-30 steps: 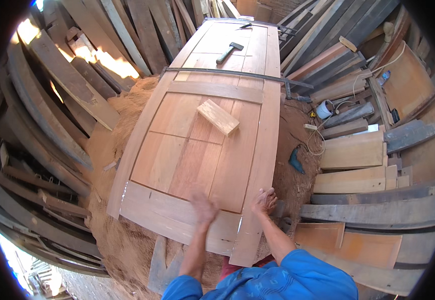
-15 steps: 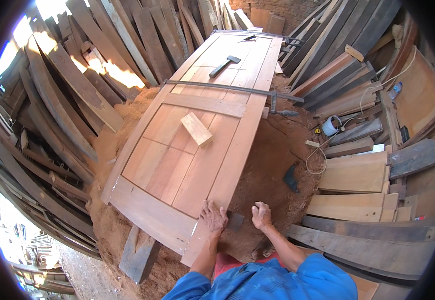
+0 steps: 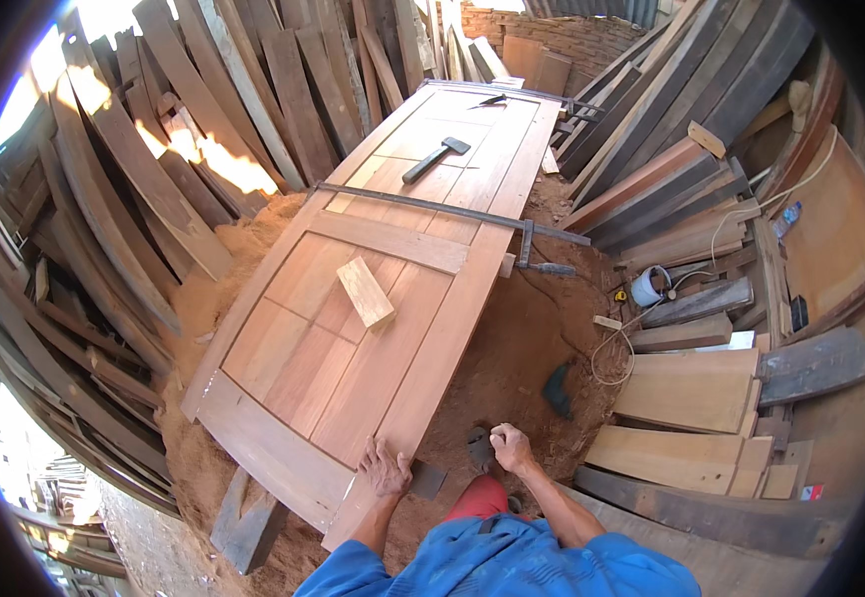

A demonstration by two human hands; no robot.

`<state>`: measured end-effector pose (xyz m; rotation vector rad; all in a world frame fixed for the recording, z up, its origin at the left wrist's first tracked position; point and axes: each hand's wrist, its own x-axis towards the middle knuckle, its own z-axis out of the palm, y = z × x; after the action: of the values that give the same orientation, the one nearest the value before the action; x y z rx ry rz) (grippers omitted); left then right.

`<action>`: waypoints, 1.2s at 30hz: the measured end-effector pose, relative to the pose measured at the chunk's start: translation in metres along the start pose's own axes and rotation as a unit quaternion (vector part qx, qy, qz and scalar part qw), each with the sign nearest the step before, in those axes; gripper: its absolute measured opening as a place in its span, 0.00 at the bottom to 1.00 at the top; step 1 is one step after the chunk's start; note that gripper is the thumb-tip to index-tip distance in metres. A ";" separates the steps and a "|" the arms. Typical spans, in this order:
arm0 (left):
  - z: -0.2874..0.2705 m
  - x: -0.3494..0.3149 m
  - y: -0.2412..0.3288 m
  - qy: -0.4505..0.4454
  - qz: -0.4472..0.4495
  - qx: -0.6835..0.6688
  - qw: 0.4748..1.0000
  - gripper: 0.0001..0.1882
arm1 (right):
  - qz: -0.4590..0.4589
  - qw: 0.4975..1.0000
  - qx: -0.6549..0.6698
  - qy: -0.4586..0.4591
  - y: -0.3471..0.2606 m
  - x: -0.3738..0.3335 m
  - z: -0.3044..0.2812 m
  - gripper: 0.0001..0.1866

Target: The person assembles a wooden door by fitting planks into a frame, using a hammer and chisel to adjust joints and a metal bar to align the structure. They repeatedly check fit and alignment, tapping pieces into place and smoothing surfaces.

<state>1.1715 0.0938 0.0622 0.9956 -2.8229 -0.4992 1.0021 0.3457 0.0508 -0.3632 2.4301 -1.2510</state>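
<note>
Reddish wood forms the door (image 3: 412,298), lying flat at a slant before the person. The left hand (image 3: 384,470) rests on its near right corner, fingers spread — the right hand (image 3: 512,448), curled into a fist, hangs near it over the ground (image 3: 502,343). Farther up the door lie a block (image 3: 365,294), a clamp (image 3: 452,212) and a hammer (image 3: 434,161).

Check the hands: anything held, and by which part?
Nothing visibly held. The left hand rests, fingers spread, near the right edge of the wooden panel. The right hand is curled, clear of it; whether it hides something small can't be told.
</note>
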 end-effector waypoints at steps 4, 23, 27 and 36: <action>0.000 -0.002 -0.004 -0.016 -0.001 -0.005 1.000 0.36 | -0.026 0.998 -0.032 -0.044 -0.008 0.036 -0.029 0.13; -0.002 0.009 0.004 -0.021 -0.029 -0.002 0.999 0.34 | -0.040 0.987 -0.078 0.133 -0.015 0.310 -0.173 0.16; 0.012 0.115 0.069 0.051 -0.023 -0.049 0.997 0.32 | -0.087 0.977 -0.125 0.149 -0.047 0.437 -0.220 0.15; 0.085 0.574 0.326 0.095 0.114 -0.073 0.986 0.39 | -0.205 0.943 -0.254 0.068 -0.044 0.769 -0.296 0.20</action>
<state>0.5136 -0.0040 0.0889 0.6452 -2.6397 -0.5438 0.1856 0.2316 0.0788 -0.9995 2.8807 -0.7799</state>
